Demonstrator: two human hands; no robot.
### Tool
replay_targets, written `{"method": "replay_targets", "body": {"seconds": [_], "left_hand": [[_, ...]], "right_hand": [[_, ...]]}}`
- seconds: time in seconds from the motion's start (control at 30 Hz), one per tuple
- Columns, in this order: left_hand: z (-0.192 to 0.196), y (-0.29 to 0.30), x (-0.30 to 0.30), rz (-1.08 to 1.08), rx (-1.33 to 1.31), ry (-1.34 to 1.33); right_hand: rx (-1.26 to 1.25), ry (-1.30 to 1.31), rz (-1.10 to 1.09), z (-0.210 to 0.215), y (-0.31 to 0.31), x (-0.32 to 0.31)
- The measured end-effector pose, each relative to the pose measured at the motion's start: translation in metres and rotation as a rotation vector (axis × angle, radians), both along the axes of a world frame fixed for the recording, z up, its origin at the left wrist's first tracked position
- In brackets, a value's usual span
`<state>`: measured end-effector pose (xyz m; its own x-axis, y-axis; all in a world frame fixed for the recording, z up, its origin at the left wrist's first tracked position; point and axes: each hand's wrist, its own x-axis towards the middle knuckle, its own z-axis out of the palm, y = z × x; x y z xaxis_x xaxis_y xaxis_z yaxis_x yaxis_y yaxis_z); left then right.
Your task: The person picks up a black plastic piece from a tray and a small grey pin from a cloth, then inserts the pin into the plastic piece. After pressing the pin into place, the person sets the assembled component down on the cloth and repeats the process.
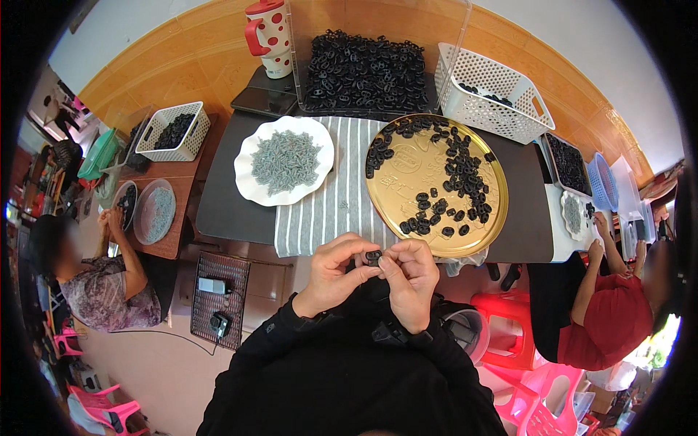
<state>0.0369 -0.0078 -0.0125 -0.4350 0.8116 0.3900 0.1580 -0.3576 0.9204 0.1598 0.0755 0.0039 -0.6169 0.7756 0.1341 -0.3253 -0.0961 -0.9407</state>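
At the table's near edge my left hand (334, 276) pinches a small black plastic part (373, 257) with openings in it. Against that part's right side, my right hand (411, 285) has thumb and forefinger pressed together; whatever lies between them is too small to make out. Beyond the hands to the right, a round gold tray (392, 196) bears many loose black parts (465, 171) of similar look. To the left, a white scalloped plate (251, 182) holds a heap of small grey metal pieces, apparently screws (287, 161). A grey striped cloth (320, 225) lies under plate and tray.
A clear bin (302, 102) of black parts stands at the back, beside a white perforated basket (502, 120). Left of it are a dotted tumbler (273, 40) and a dark phone (263, 102). People work at both sides. A red stool (505, 327) stands at my right.
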Motion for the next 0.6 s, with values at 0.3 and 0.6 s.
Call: {"method": "replay_targets", "body": {"seconds": [0.3,0.6], "left_hand": [[-0.0023,-0.0020,0.0063,0.045,-0.071,-0.032],[0.0012,0.0020,0.0093,0.089,-0.020,0.024]], "right_hand": [[0.008,-0.004,-0.022,0.0023,-0.0020,0.0009],[-0.032,0.019,-0.045,0.0002,-0.0024,0.0004]]}}
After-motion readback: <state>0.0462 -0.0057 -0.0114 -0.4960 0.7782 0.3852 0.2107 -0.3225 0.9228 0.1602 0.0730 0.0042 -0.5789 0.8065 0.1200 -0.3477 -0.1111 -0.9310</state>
